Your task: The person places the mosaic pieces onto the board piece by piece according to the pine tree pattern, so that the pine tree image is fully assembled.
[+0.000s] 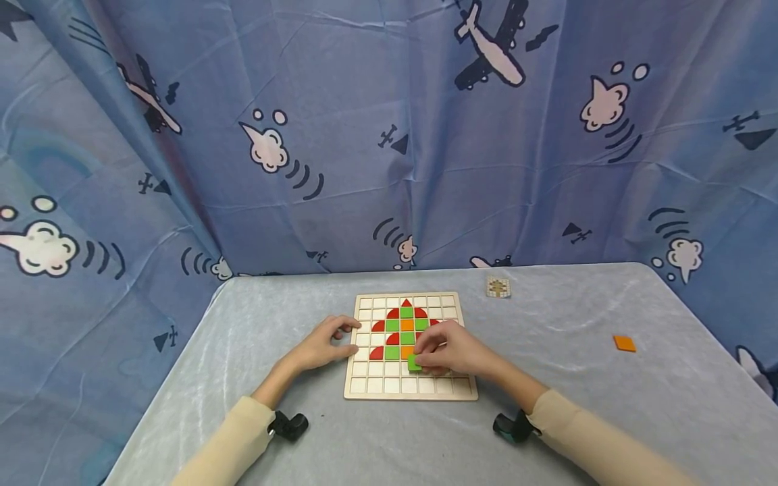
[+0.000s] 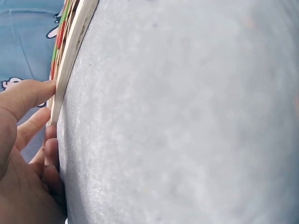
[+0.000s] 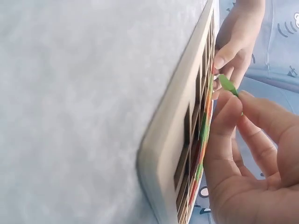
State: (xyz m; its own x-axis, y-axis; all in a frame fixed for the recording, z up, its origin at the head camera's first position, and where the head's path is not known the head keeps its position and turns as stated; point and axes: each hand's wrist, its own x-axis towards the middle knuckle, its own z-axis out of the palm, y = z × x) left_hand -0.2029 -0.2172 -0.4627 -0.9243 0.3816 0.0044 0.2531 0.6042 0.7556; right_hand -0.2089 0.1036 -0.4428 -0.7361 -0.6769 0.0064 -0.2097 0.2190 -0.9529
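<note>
A square wooden grid board (image 1: 377, 396) lies on the table, filled partly with red, green and orange tiles in a stepped, tree-like pattern. Between the thumb and finger of my right hand (image 1: 452, 347) a small green tile (image 1: 414, 364) is pinched, just below the lowest row of the pattern; the right wrist view shows the tile (image 3: 227, 84) tilted above the board face. At the board's left edge, my left hand (image 1: 319, 344) touches the frame with its thumb and fingertips, fingers loosely extended. The right hand covers part of the pattern's right side.
An orange tile (image 1: 624, 343) lies alone on the right side of the grey-covered table (image 1: 547, 310). Behind the board sits a small pattern card (image 1: 498, 287). A blue printed curtain (image 1: 340, 169) hangs along the table's back and sides.
</note>
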